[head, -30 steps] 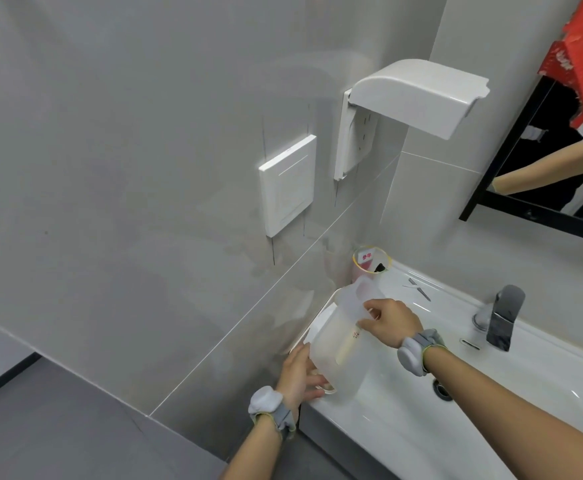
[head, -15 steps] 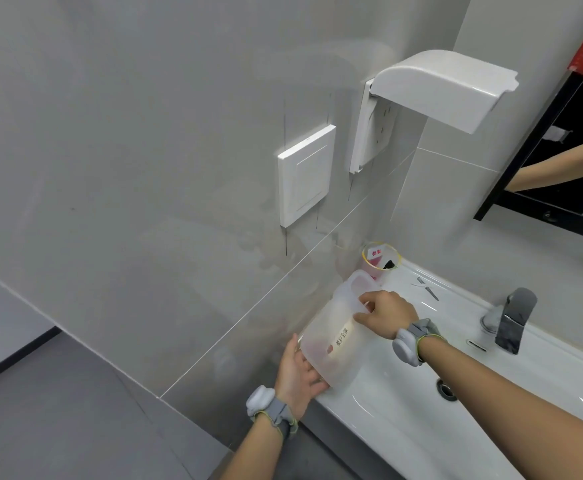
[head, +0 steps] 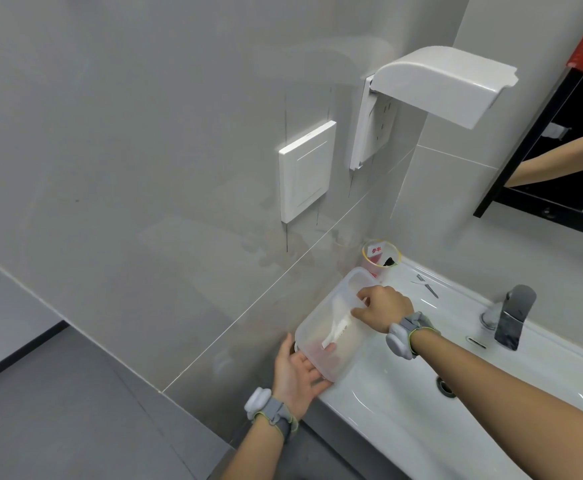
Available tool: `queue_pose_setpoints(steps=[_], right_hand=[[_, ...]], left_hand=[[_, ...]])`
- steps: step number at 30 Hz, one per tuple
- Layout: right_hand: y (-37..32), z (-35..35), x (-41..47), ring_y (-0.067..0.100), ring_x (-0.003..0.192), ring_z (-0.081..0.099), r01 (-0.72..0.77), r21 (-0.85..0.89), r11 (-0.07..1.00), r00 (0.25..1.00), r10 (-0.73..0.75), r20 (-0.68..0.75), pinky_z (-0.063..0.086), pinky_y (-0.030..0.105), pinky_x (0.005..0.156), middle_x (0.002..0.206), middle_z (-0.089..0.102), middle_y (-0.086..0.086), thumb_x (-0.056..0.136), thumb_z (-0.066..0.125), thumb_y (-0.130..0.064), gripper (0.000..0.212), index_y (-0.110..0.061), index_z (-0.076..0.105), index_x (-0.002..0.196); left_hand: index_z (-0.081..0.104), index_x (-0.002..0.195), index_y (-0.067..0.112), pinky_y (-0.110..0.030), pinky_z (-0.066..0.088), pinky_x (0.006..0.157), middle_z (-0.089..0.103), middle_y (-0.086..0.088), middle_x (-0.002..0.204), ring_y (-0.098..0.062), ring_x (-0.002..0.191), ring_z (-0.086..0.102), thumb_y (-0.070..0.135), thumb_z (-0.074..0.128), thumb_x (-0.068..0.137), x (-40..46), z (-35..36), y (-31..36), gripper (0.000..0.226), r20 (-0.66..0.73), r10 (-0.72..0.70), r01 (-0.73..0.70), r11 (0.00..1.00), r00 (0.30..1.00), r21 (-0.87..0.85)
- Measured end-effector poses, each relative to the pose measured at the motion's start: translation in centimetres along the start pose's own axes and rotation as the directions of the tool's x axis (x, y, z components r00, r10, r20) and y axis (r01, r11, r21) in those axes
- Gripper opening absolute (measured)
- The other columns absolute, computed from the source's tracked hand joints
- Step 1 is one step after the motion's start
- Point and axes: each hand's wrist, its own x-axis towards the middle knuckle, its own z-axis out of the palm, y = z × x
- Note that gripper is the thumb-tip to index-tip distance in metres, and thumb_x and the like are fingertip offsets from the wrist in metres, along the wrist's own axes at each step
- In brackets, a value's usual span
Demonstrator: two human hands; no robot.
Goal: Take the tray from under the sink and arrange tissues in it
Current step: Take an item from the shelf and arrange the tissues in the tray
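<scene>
A translucent plastic tray (head: 331, 327) is held tilted over the left corner of the white sink (head: 404, 403), beside the grey wall; its near end is cupped from below by the left hand (head: 295, 375), while its far rim is grasped in the right hand (head: 382, 308) grip

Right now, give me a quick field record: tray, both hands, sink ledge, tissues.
tray: translucent tray, tilted, at the left end of the sink by the wall
left hand: left hand supports the tray's near end from below
right hand: right hand grips the far rim
ledge: cup in the corner, faucet further right
tissues: none visible in the tray
</scene>
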Motion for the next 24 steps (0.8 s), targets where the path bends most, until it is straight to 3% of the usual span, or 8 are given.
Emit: queue_pose_setpoints(steps=[5, 9, 12, 15, 17, 19, 22, 24], right_hand=[[0.1, 0.4, 0.2, 0.026, 0.086, 0.063, -0.034, -0.023, 0.999, 0.999, 0.034, 0.014, 0.049, 0.03, 0.073, 0.092, 0.069, -0.003, 0.074, 0.059, -0.046, 0.026, -0.028, 0.067, 0.092], [0.1, 0.9, 0.3, 0.026, 0.089, 0.064, -0.04, -0.033, 0.999, 0.999, 0.041, 0.024, 0.049, 0.029, 0.074, 0.096, 0.069, -0.003, 0.076, 0.06, -0.045, 0.029, -0.028, 0.068, 0.098], [0.0, 1.2, 0.5, 0.026, 0.091, 0.064, -0.045, -0.04, 0.998, 0.998, 0.046, 0.031, 0.048, 0.029, 0.074, 0.099, 0.069, -0.002, 0.077, 0.061, -0.045, 0.031, -0.029, 0.068, 0.102], [0.0, 1.2, 0.6, 0.026, 0.091, 0.064, -0.045, -0.024, 0.999, 0.998, 0.046, 0.044, 0.047, 0.028, 0.073, 0.1, 0.069, -0.002, 0.078, 0.061, -0.045, 0.031, -0.028, 0.068, 0.104], [0.0, 1.2, 0.5, 0.026, 0.091, 0.064, -0.046, -0.019, 0.999, 0.998, 0.047, 0.048, 0.047, 0.029, 0.073, 0.1, 0.069, -0.001, 0.078, 0.062, -0.044, 0.031, -0.028, 0.068, 0.104], [-0.1, 1.3, 0.5, 0.027, 0.09, 0.064, -0.048, -0.022, 0.999, 0.998, 0.049, 0.045, 0.049, 0.03, 0.073, 0.098, 0.07, -0.001, 0.077, 0.062, -0.044, 0.032, -0.025, 0.069, 0.102], [-0.3, 1.5, 0.5, 0.026, 0.09, 0.065, -0.056, -0.023, 0.998, 0.997, 0.057, 0.043, 0.052, 0.032, 0.075, 0.098, 0.071, 0.0, 0.075, 0.061, -0.043, 0.035, -0.023, 0.069, 0.103], [-0.2, 1.4, 0.5, 0.026, 0.09, 0.065, -0.056, -0.022, 0.998, 0.997, 0.057, 0.049, 0.053, 0.032, 0.076, 0.098, 0.071, 0.0, 0.075, 0.061, -0.043, 0.035, -0.024, 0.069, 0.103]], left_hand=[[0.065, 0.122, 0.007, -0.048, 0.051, 0.097, 0.072, -0.012, 0.118, -0.033, 0.113, 0.066, 0.062, 0.034, 0.094, -0.2, -0.3, 0.2, 0.069, -0.017, 0.001, -0.001, 1.0, 1.0, 0.001], [0.065, 0.118, 0.013, -0.046, 0.055, 0.092, 0.074, -0.01, 0.112, -0.031, 0.104, 0.07, 0.055, 0.041, 0.095, -0.4, -0.9, 0.1, 0.053, -0.087, 0.03, -0.021, 0.994, 0.996, 0.106], [0.063, 0.101, 0.011, -0.037, 0.058, 0.078, 0.076, -0.006, 0.093, -0.023, 0.081, 0.073, 0.039, 0.051, 0.096, -0.9, -1.1, -0.1, 0.031, -0.233, 0.166, -0.079, 0.937, 0.958, 0.342], [0.053, 0.076, 0.01, -0.028, 0.044, 0.055, 0.058, -0.006, 0.067, -0.019, 0.057, 0.056, 0.022, 0.061, 0.092, -1.2, -1.1, -0.3, 0.022, -0.302, 0.385, -0.199, 0.843, 0.872, 0.5], [0.052, 0.07, 0.012, -0.027, 0.042, 0.055, 0.05, -0.004, 0.059, -0.018, 0.054, 0.05, 0.022, 0.066, 0.089, -1.4, -0.8, -0.4, 0.025, -0.213, 0.471, -0.261, 0.75, 0.856, 0.608], [0.053, 0.072, 0.019, -0.026, 0.041, 0.056, 0.048, 0.004, 0.055, -0.015, 0.053, 0.046, 0.03, 0.068, 0.082, -1.5, 0.0, -0.3, 0.021, -0.099, 0.514, -0.271, 0.595, 0.852, 0.757], [0.055, 0.092, 0.032, -0.027, 0.04, 0.058, 0.061, 0.007, 0.069, -0.016, 0.068, 0.06, 0.05, 0.062, 0.076, -1.3, 1.7, 0.1, 0.026, -0.005, 0.56, -0.122, 0.188, 0.829, 0.975], [0.053, 0.102, 0.035, -0.029, 0.042, 0.064, 0.068, 0.006, 0.086, -0.021, 0.083, 0.064, 0.055, 0.057, 0.077, -1.1, 3.0, 0.5, 0.033, 0.009, 0.568, -0.03, 0.028, 0.823, 0.999]])
